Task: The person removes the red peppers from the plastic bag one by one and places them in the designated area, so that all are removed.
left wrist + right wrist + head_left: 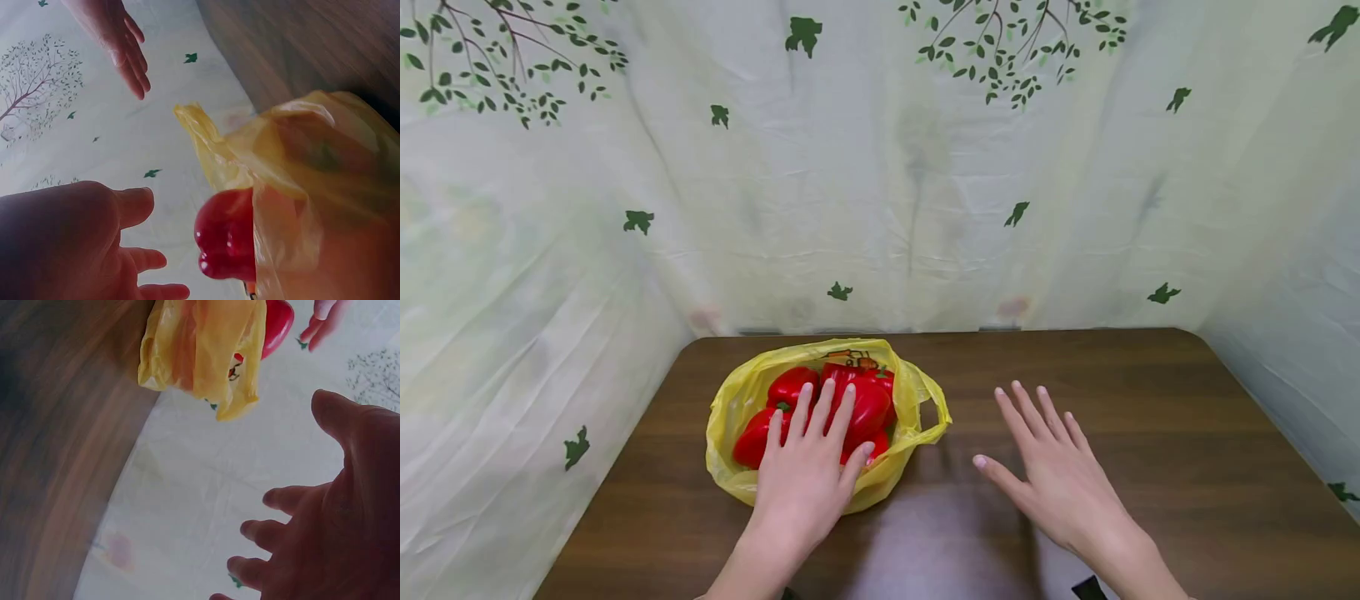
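Observation:
A yellow plastic bag [730, 433] stands with its mouth open at the left of the table, filled with several red bell peppers [867, 410]. Over the front of the bag my left hand [805, 479] spreads its straight fingers, overlapping the peppers in the head view. In the left wrist view a gap shows between that hand and the red pepper [226, 234] at the bag's mouth. My right hand [1063, 475] is spread above the table, right of the bag, with nothing in it. The bag's handle loop [936, 408] sticks out toward the right hand.
The brown wooden table [1150, 400] has rounded far corners. A pale curtain [880, 183] with printed leaves and branches hangs behind it and along both sides. A small black object [1088, 588] shows below my right wrist.

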Tool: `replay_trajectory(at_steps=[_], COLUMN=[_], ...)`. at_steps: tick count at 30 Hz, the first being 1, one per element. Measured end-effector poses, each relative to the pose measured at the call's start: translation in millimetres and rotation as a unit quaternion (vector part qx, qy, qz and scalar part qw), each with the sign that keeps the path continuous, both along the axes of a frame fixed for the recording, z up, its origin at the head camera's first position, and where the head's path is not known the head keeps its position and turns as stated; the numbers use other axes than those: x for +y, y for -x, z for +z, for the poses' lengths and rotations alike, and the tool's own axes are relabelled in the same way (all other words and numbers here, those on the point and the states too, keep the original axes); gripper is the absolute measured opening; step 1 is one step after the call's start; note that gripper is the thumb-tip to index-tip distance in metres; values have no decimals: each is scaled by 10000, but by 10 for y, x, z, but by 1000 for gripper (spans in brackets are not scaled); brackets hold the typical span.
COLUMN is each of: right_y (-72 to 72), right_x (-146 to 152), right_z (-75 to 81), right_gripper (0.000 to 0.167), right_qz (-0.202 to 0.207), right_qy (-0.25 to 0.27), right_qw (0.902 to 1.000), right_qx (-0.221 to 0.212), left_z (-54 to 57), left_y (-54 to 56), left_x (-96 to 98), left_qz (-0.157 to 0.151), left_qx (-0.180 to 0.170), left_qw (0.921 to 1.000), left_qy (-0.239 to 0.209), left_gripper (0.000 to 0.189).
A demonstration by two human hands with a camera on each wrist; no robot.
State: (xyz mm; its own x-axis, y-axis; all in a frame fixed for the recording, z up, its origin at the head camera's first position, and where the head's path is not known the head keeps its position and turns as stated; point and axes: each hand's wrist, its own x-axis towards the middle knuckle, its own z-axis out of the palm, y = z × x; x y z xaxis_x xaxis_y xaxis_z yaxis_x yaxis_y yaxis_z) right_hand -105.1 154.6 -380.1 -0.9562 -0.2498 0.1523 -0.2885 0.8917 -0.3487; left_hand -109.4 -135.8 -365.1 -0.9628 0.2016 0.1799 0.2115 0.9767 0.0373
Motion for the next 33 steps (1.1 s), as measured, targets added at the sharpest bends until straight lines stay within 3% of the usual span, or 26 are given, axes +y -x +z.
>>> replay_trajectory(at_steps=[7, 16, 25, 33], right_y=[176, 384, 593, 744], right_x=[-145, -360, -562, -761], right_z=[23, 45, 48, 8], right_gripper=[84, 79, 73, 71], right_qz=[418, 1048, 1856, 2587], right_qy=[-40, 1, 214, 561], right_qw=[9990, 9917, 9766, 9580], right_qx=[123, 749, 1068, 1101], left_z=[23, 44, 85, 98], left_y=[-20, -70, -50, -26], left_x=[-173, -477, -808, -1113], left_qz=[46, 48, -149, -379], left_qx=[77, 390, 836, 1562], left_qw=[10000, 9992, 9960, 9841], left_qy=[31, -20, -263, -762], left_gripper=[74, 68, 63, 57])
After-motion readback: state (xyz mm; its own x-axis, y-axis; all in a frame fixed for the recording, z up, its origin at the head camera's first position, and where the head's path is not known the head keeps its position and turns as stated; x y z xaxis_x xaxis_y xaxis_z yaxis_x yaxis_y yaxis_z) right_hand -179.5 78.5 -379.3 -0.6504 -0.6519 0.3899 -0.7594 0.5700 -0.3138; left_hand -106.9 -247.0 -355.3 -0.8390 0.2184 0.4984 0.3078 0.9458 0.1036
